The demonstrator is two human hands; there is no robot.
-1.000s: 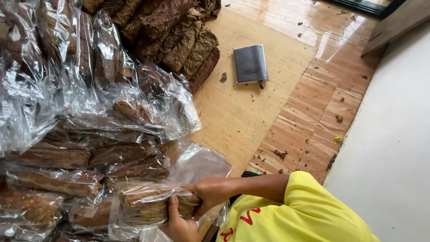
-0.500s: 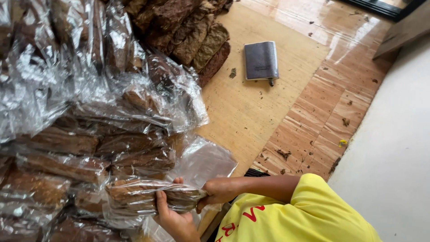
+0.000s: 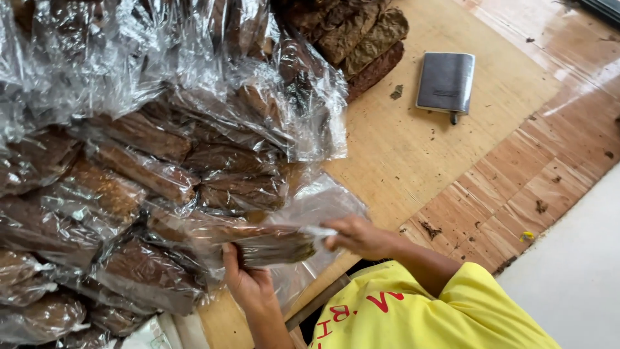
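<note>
Since the earlier frame you had slid the bag of brown leaves (image 3: pixel 258 242) a little away from your body, and your right hand (image 3: pixel 358 236) had shifted to the bag's right end, while the view itself had drifted so the wallet sat further right.

Your left hand (image 3: pixel 248 281) gripped the bag from underneath, fingers curled up around its near edge, thumb on the side facing you. Your right hand pinched the clear plastic at the bag's open end, fingers closed on the film; it was slightly blurred, so you could not tell exactly how many fingers were on it. The bag lay roughly level between both hands, just above the near edge of the heap of bagged leaves (image 3: pixel 129 168), touching or nearly touching the bags beneath it.

The heap covered the left half of the wooden board (image 3: pixel 400 155), its clear wrappers crumpled and shiny. At the top, beyond the heap, a stack of bare leaf bundles (image 3: pixel 361 39) lay unwrapped. A grey wallet (image 3: pixel 445 81) lay flat on the board to the right of that stack, well apart from your hands. Bits of leaf lay scattered over the tiled floor (image 3: pixel 516 174) to the right. Your yellow sleeve (image 3: pixel 452 304) filled the bottom right.
</note>
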